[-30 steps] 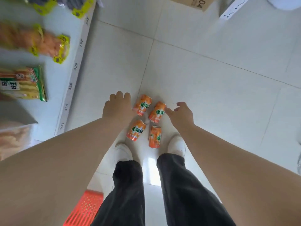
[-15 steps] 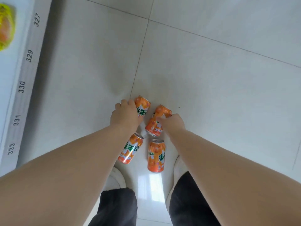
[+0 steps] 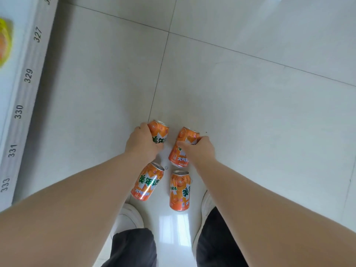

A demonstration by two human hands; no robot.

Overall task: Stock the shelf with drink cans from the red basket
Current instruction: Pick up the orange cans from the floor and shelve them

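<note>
A yellow-and-orange packet [image 3: 4,41] is lying at the far left on a white shelf [image 3: 23,97], whose front strip is showing the numbers 327 to 333. Beside it, pale floor tiles [image 3: 250,112] are filling the view. The left hand [image 3: 141,144] is reaching down and curling its fingers round the far left can [image 3: 159,132], covering most of its side. Just below that wrist, the near left can [image 3: 147,182] is resting on the tiles, slanted, with its silver top pointing away from the person. The near right can [image 3: 179,190] is lying just beside it, between two white shoes [image 3: 128,218]. The right hand [image 3: 199,149] is gripping the far right can [image 3: 179,157], thumb wrapping across its front.
</note>
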